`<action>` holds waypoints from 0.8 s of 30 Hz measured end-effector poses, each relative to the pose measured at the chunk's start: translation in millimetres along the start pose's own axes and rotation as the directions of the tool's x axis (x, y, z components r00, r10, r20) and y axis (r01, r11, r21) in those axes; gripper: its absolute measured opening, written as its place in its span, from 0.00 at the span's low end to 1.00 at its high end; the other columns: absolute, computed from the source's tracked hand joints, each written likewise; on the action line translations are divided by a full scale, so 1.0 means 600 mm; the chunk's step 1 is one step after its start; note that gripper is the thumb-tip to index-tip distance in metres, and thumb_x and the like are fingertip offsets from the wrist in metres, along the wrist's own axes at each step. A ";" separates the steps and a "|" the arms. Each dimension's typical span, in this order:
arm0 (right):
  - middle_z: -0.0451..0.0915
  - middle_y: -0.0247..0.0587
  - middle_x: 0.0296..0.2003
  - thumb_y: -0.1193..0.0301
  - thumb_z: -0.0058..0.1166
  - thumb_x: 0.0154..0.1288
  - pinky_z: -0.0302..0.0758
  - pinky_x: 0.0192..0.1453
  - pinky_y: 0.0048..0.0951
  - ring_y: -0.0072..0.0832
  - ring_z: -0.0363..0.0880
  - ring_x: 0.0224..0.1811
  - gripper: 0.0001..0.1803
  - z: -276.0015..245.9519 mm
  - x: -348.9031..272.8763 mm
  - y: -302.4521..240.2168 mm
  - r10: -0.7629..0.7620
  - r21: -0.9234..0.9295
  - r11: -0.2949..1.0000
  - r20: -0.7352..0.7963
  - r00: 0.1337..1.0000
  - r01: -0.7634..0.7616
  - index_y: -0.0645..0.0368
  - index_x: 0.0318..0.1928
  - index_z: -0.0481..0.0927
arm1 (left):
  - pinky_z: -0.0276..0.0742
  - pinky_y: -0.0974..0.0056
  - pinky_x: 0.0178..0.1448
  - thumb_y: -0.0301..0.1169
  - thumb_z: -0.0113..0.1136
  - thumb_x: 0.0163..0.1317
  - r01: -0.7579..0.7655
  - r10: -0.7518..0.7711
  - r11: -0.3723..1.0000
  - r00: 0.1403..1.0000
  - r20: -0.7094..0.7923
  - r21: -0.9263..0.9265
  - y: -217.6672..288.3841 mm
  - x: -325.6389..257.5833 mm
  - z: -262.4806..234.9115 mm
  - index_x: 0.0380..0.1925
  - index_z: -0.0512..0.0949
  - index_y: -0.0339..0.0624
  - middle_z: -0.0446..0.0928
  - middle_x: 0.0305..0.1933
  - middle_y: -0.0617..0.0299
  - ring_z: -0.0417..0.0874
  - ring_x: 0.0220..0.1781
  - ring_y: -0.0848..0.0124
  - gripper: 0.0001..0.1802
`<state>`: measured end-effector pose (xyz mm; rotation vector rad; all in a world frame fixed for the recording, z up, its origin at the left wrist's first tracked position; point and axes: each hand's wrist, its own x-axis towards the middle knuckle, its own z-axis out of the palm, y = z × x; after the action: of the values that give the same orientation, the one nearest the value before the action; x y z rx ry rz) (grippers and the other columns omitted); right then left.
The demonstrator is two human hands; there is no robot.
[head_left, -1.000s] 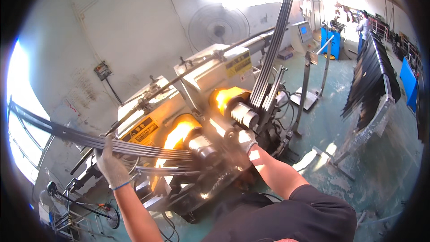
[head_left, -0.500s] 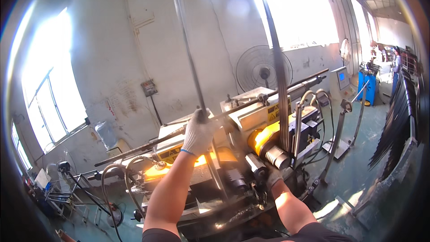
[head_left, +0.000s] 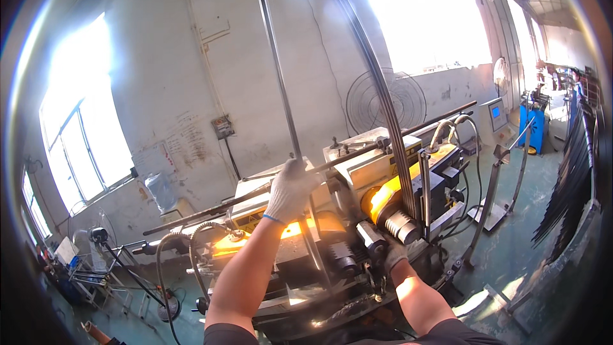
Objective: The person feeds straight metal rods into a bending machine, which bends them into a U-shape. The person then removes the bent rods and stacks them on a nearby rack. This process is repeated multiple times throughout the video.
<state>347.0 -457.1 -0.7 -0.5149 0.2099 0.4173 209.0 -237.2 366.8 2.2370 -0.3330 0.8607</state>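
My left hand [head_left: 292, 188], in a white knit glove, is closed round a long, thin metal rod [head_left: 279, 64] that stands upright and leans slightly. The rod's lower part runs down in front of the machine [head_left: 377, 169], beside the left ridged roller [head_left: 343, 257]. My right hand [head_left: 396, 255], also gloved, is low at the machine, just below the right ridged roller [head_left: 402, 226] and next to a short metal cylinder [head_left: 370, 235]. Its fingers are mostly hidden behind the machine parts. A bundle of long dark rods [head_left: 383, 92] stands tilted beside the right roller.
A long horizontal bar [head_left: 440, 118] crosses the machine's top. Behind it stands a large fan [head_left: 386, 102] by the wall. At right are a control box with a screen [head_left: 497, 115], a blue machine [head_left: 531, 124] and a rack of dark strips [head_left: 568, 179]. Hoses loop at both machine ends.
The top of the dark rod bundle has swung to the left. The whole view has shifted slightly. My left hand keeps its hold on the rod, and my right hand stays low by the rollers.
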 end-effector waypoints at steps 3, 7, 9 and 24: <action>0.89 0.43 0.49 0.64 0.58 0.74 0.88 0.43 0.40 0.38 0.90 0.41 0.16 0.001 -0.002 -0.007 -0.012 -0.067 0.998 -0.093 0.996 0.006 0.56 0.56 0.86 | 0.78 0.67 0.46 0.31 0.74 0.59 0.216 -0.215 0.976 0.976 0.019 -0.035 0.054 0.007 -0.004 0.45 0.77 0.33 0.80 0.35 0.63 0.80 0.38 0.75 0.20; 0.89 0.44 0.48 0.65 0.60 0.73 0.88 0.44 0.40 0.39 0.89 0.41 0.16 0.014 -0.010 -0.004 -0.029 -0.013 1.000 -0.080 0.996 0.028 0.56 0.56 0.85 | 0.78 0.65 0.47 0.33 0.74 0.60 0.242 -0.242 0.970 0.970 0.010 -0.013 0.068 0.009 -0.009 0.45 0.77 0.33 0.81 0.36 0.61 0.80 0.39 0.74 0.20; 0.89 0.45 0.49 0.65 0.60 0.73 0.88 0.45 0.40 0.40 0.89 0.42 0.16 0.021 -0.019 -0.001 -0.019 -0.018 1.000 -0.084 0.996 0.018 0.56 0.57 0.85 | 0.78 0.65 0.47 0.34 0.74 0.60 0.247 -0.247 0.969 0.969 -0.008 0.018 0.073 0.008 -0.014 0.44 0.78 0.33 0.81 0.36 0.61 0.80 0.40 0.73 0.20; 0.88 0.41 0.47 0.63 0.59 0.74 0.85 0.44 0.37 0.36 0.87 0.41 0.17 0.060 -0.067 -0.022 0.017 -0.002 1.000 0.002 1.000 -0.017 0.57 0.58 0.85 | 0.78 0.64 0.43 0.36 0.70 0.63 0.222 -0.215 0.975 0.963 -0.164 0.020 0.092 0.026 -0.011 0.42 0.79 0.34 0.80 0.34 0.60 0.79 0.37 0.72 0.17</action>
<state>320.1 -462.0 47.6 -0.5153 0.2118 0.4343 192.4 -271.9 409.7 2.1714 0.0069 0.9268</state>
